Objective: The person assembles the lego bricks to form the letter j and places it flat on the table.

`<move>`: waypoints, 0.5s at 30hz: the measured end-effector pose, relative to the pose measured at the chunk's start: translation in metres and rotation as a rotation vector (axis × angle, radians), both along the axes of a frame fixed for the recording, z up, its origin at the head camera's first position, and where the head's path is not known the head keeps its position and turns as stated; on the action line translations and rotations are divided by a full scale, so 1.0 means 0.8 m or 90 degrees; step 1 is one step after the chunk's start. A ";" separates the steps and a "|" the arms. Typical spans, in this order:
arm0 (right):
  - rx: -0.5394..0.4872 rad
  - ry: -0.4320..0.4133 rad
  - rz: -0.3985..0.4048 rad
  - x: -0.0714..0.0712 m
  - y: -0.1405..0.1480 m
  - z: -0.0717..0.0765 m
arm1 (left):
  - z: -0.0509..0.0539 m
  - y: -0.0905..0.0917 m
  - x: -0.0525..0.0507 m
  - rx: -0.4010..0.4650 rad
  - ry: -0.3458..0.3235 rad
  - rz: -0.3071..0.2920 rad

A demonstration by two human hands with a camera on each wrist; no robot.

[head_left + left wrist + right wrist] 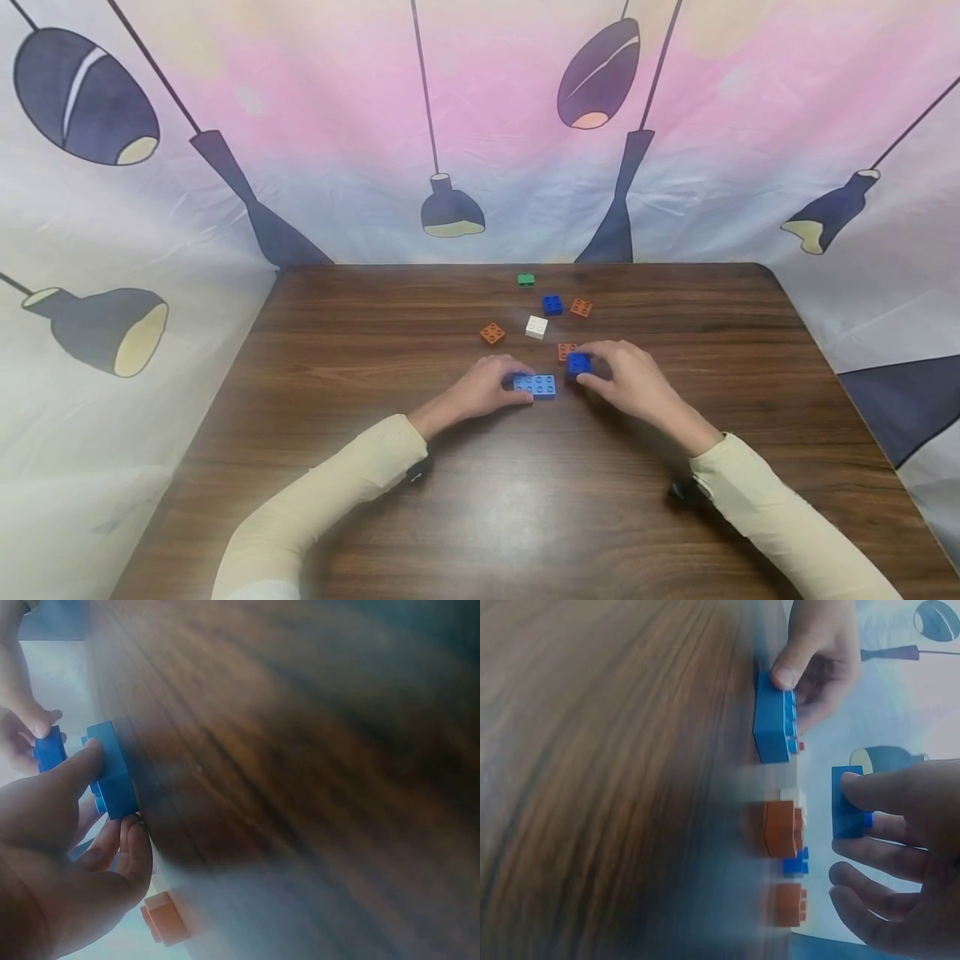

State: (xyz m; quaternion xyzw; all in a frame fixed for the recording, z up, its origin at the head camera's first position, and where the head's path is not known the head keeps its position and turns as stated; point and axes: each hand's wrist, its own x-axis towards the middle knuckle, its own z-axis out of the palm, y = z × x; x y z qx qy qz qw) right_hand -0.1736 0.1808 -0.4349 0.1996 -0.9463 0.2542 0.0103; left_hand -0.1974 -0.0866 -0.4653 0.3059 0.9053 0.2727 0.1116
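Note:
My left hand (483, 390) grips the left end of a long light-blue building brick (544, 387), which sits studs up on the table. The left wrist view shows the thumb on the near side of this light-blue brick (114, 772). Between thumb and fingers my right hand (633, 382) pinches a square dark-blue building brick (578, 363). In the right wrist view this dark-blue brick (847, 806) is held up off the table, apart from the light-blue one. An orange brick (564, 351) lies just behind it, partly covered from the head view.
Farther back on the brown table (360, 333) lie a white brick (536, 327), another dark-blue brick (552, 305), a green brick (526, 280), an orange brick (581, 307) at right and an orange brick (492, 333) at left. A printed curtain (360, 192) hangs behind.

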 end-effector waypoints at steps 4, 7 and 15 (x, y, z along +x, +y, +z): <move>-0.001 -0.011 0.003 0.003 -0.006 -0.002 | 0.000 0.000 0.000 0.002 -0.008 0.006; 0.003 -0.011 0.006 0.004 -0.011 -0.003 | 0.000 0.000 0.000 0.004 -0.008 0.006; 0.011 0.008 0.033 0.005 -0.020 -0.008 | 0.000 0.000 0.001 0.005 0.000 0.001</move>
